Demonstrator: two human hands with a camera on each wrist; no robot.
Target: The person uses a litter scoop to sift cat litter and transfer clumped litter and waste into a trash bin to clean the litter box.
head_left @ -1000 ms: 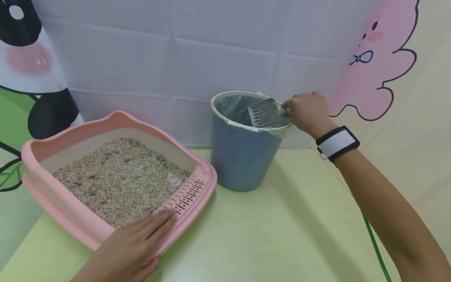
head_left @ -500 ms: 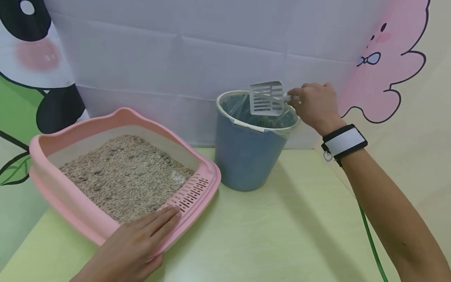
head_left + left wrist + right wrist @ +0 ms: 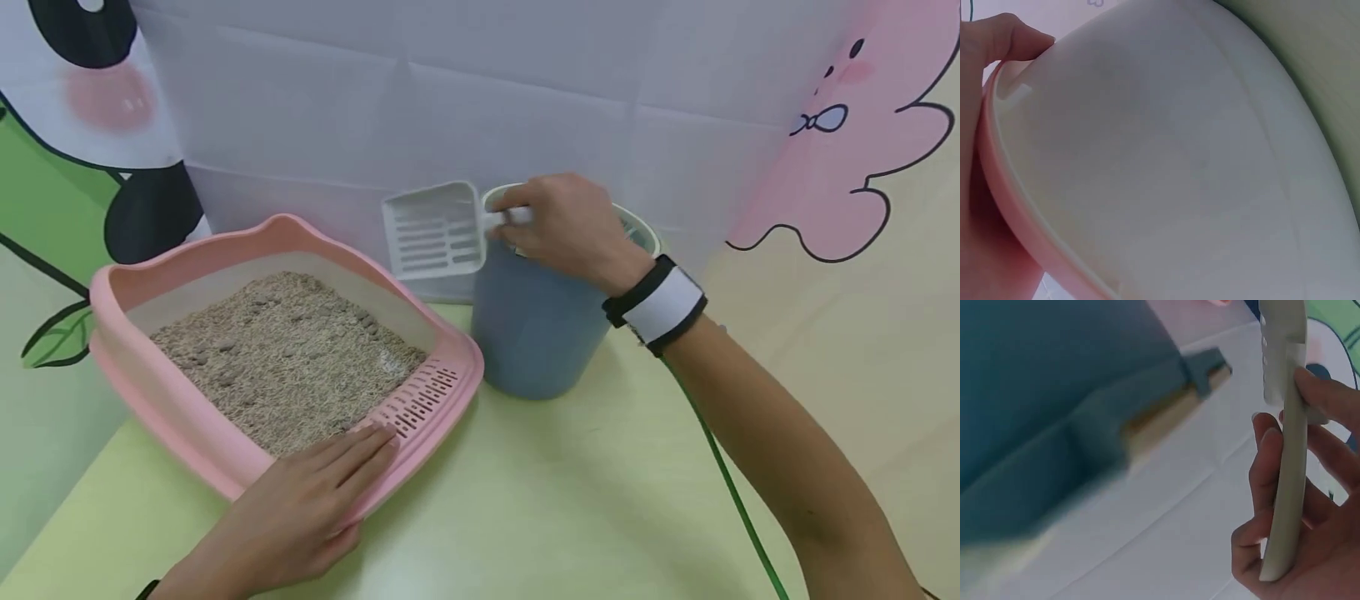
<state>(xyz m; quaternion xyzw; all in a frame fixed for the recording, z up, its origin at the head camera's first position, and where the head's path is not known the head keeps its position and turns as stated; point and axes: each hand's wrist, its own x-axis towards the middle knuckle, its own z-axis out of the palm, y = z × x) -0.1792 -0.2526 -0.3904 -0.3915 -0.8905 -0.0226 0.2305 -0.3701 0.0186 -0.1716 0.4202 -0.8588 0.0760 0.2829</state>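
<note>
A pale grey slotted litter scoop (image 3: 438,231) hangs in the air between the litter box and the bucket, its blade holding nothing visible. My right hand (image 3: 570,223) grips its handle, fingers curled round it in the right wrist view, where the scoop (image 3: 1288,475) stands upright. Pink and cream, the litter box (image 3: 161,367) holds grainy litter (image 3: 300,358) with several clumps. On its near right rim lies my left hand (image 3: 315,500), fingers flat on top. In the left wrist view the thumb (image 3: 1019,40) hooks under that rim, so the hand grips it.
A blue bucket (image 3: 536,333) with a pale rim and a clear liner stands right of the box, partly behind my right hand. Both containers stand on a light green table (image 3: 525,500). A white printed sheet (image 3: 315,100) hangs behind. A green cord (image 3: 731,492) runs under my right forearm.
My right hand has lifted the scoop out of the bucket and swung it left past the rim, its blade now bare. My left hand stays on the box rim. The view has shifted slightly.
</note>
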